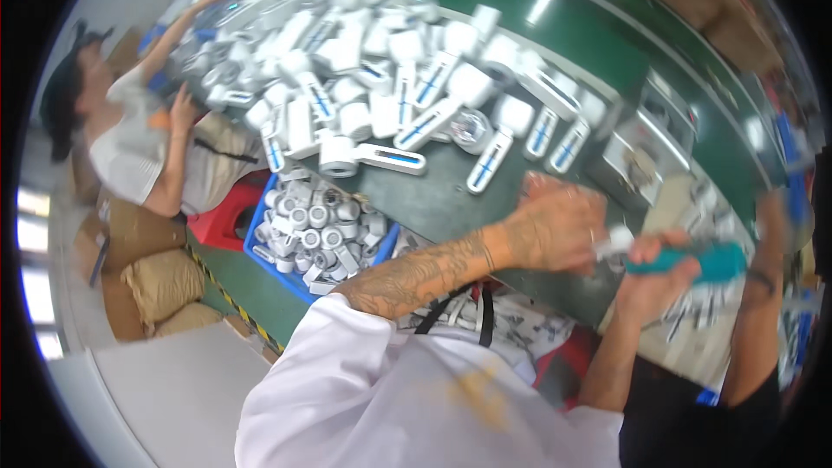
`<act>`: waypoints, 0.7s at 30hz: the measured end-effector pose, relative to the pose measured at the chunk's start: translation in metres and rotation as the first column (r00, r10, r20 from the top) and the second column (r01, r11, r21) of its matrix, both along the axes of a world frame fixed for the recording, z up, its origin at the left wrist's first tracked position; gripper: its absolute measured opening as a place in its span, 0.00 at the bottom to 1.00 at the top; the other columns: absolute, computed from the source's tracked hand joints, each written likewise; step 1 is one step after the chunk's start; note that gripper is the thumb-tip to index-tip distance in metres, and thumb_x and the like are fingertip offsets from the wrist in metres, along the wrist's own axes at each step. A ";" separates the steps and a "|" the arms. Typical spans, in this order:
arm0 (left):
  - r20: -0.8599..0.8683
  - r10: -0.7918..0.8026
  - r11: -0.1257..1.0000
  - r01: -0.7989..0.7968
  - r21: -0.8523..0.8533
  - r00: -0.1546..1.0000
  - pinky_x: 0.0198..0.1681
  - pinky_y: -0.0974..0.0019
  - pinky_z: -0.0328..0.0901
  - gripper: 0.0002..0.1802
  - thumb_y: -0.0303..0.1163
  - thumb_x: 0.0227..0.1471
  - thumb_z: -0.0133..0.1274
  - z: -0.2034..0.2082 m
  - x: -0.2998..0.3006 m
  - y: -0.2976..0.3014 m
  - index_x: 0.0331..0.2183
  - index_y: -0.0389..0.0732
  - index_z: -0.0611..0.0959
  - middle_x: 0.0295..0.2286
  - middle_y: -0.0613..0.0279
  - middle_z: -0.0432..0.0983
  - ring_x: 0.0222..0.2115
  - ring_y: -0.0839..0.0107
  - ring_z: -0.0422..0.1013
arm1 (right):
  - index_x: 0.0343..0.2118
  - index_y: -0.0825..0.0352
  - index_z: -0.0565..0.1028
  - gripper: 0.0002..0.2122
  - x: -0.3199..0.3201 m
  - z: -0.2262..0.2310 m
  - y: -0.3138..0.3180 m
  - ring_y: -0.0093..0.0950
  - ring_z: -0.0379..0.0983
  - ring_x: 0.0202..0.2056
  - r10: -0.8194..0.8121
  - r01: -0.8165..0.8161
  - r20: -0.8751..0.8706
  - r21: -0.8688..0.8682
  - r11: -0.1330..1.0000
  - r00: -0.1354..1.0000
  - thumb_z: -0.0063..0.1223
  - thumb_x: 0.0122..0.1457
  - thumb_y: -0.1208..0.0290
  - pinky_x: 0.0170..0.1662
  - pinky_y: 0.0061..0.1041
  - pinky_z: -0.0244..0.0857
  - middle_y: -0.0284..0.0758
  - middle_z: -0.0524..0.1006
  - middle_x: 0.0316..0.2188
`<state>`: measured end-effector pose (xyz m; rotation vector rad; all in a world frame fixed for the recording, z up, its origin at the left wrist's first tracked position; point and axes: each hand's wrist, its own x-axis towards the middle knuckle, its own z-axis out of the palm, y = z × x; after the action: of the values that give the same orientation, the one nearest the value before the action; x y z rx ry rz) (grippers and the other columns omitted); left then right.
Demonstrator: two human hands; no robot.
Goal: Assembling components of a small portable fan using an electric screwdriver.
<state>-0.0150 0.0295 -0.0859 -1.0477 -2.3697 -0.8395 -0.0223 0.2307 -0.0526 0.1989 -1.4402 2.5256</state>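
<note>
My left hand (559, 225), on the tattooed arm, is closed over the dark worktop (451, 198). Its fingers pinch a small white plastic part (616, 241), blurred and partly hidden by the fingers. My right hand (654, 282) wraps around a teal electric screwdriver (715, 263), held level, its front end towards the white part. Whether its tip touches the part I cannot tell. Beyond my hands lie several white handheld devices with round heads and blue-marked handles, the closest being one device (490, 156) with its handle towards me.
A large heap of white housings (347, 43) covers the far left worktop, where another person (130, 134) reaches in. A blue crate (260, 238) of white round parts stands below. A metal box (646, 152) stands beyond my right hand. At right is another person's forearm (754, 329).
</note>
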 end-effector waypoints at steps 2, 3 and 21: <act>-0.190 0.022 0.990 -0.047 -0.131 0.982 0.43 0.57 0.70 0.18 0.39 0.53 0.58 -0.007 0.023 -0.003 0.45 0.43 0.81 0.40 0.59 0.78 0.40 0.59 0.75 | 0.38 0.67 0.69 0.32 0.017 0.015 0.003 0.23 0.63 0.20 0.019 -0.024 -0.100 -0.045 0.999 0.995 0.50 0.58 0.33 0.26 0.23 0.60 0.31 0.67 0.18; -0.144 0.095 0.993 -0.104 -0.058 0.985 0.44 0.57 0.70 0.16 0.37 0.52 0.58 -0.001 0.028 -0.013 0.43 0.43 0.81 0.38 0.58 0.77 0.40 0.58 0.75 | 0.38 0.66 0.69 0.33 0.026 0.021 0.003 0.22 0.62 0.19 -0.009 0.001 -0.126 -0.060 0.998 0.992 0.49 0.58 0.32 0.24 0.21 0.59 0.30 0.66 0.18; -0.226 0.805 0.570 -0.821 0.041 0.548 0.54 0.52 0.64 0.18 0.28 0.54 0.56 0.060 0.010 -0.348 0.49 0.44 0.81 0.43 0.51 0.78 0.48 0.51 0.70 | 0.38 0.68 0.65 0.35 0.076 0.005 -0.009 0.24 0.61 0.15 -0.009 0.017 -0.058 0.138 0.990 0.998 0.47 0.57 0.29 0.19 0.21 0.58 0.32 0.65 0.16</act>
<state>-0.0052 -0.3181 -0.0255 0.0563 -2.2987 -0.2475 0.0536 0.2213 -0.0476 0.2815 -1.5903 2.3905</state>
